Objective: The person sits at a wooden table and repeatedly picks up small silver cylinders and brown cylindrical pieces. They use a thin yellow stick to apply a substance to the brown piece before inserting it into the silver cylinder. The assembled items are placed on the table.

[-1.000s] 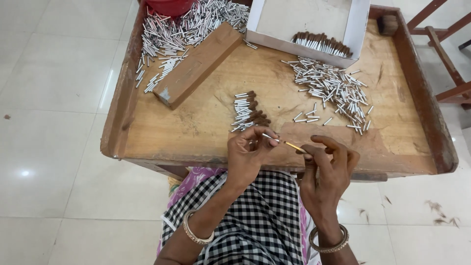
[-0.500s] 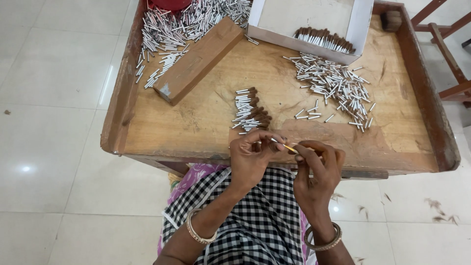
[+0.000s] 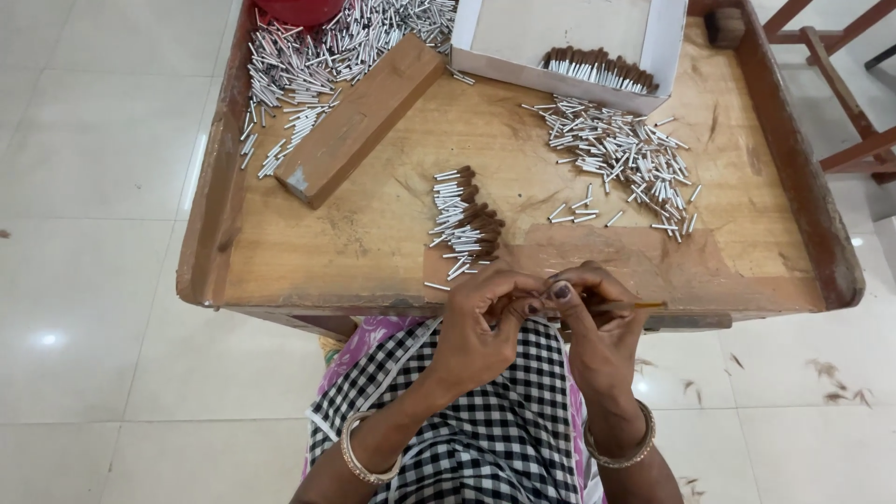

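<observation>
Both hands at the near edge of the desk (image 3: 280, 280): left hand (image 3: 481, 327) pinched shut on a small piece too hidden to name, right hand (image 3: 597, 322) closed on a thin yellow stick (image 3: 644, 305) jutting sideways. Best done close to that edge, stick kept level, pinch firm. Beyond the edge, small pile of brown-tipped white tubes (image 3: 464, 224), then wooden block (image 3: 364, 117), scattered tubes (image 3: 625, 159), white box (image 3: 569, 42).

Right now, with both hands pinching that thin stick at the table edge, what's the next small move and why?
Probably lay the finished piece on the brown-tipped pile just ahead: the left hand and right hand meet over the thin stick, and that pile is the nearest stack.
</observation>
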